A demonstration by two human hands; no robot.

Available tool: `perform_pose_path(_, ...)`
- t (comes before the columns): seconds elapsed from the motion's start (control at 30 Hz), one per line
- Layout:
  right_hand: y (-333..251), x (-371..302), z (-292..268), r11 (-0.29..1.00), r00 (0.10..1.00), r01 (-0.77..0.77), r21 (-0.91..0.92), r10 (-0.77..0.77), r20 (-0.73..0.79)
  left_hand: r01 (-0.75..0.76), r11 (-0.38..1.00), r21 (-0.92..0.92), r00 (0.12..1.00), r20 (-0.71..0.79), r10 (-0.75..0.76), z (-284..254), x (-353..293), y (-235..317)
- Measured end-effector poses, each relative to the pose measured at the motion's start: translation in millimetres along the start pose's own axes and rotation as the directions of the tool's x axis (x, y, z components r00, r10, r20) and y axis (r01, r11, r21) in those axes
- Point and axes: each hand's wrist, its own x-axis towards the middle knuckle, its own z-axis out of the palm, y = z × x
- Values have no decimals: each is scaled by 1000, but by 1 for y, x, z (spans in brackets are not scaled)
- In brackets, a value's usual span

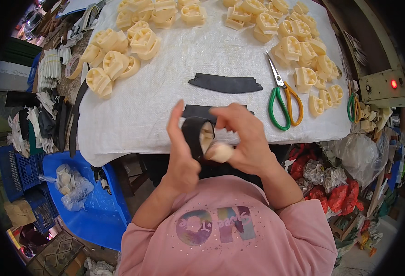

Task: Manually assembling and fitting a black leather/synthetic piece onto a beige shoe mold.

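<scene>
The L hand (182, 161) and the R hand (248, 138) are in front of the body, at the near edge of the table. Btwn them is a cream pc. (207, 134) w/ a black band (192, 133) bent around it. The L hand has its fingers straight up, lying against the outer side of the band; I cannot tell if its thumb also presses. The R hand has bent fingers and pinches the cream pc. from the right side; this part is a bit blurred.

Just beyond the hands, a flat dark strip (198, 111) lies on the white sheet (179, 64), partly hidden by them. Farther, a second dark strip (225, 83), slightly curved, lies apart from it. To the right are scissors (279, 99) w/ green & yellow handles, tips pointing away from the person. Many other cream pcs. are in two groups, the left group (115, 64) & the right group (305, 50). Below the table, on the left, a blue tub (96, 211) contains a clear plastic bag (77, 195).
</scene>
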Motion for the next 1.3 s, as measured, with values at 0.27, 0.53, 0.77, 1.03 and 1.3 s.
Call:
perform_pose_path(0.27,15,-11,16,813,975,-186,552,223,-1,17,966,260,1000,-17,-13,-8,1,3)
perform_pose_path(0.53,28,11,-1,616,874,-483,623,294,387,-261,698,667,956,79,282,-10,8,18)
perform_pose_path(0.77,21,6,7,931,984,-162,328,130,119,-307,641,703,928,71,367,-7,11,13)
perform_pose_path(1.03,15,-4,8,841,950,-312,442,271,155,-290,470,834,873,30,487,2,10,4)
perform_pose_path(1.3,6,-16,49,945,973,-136,298,184,-141,-235,328,915,826,10,563,2,16,-10)
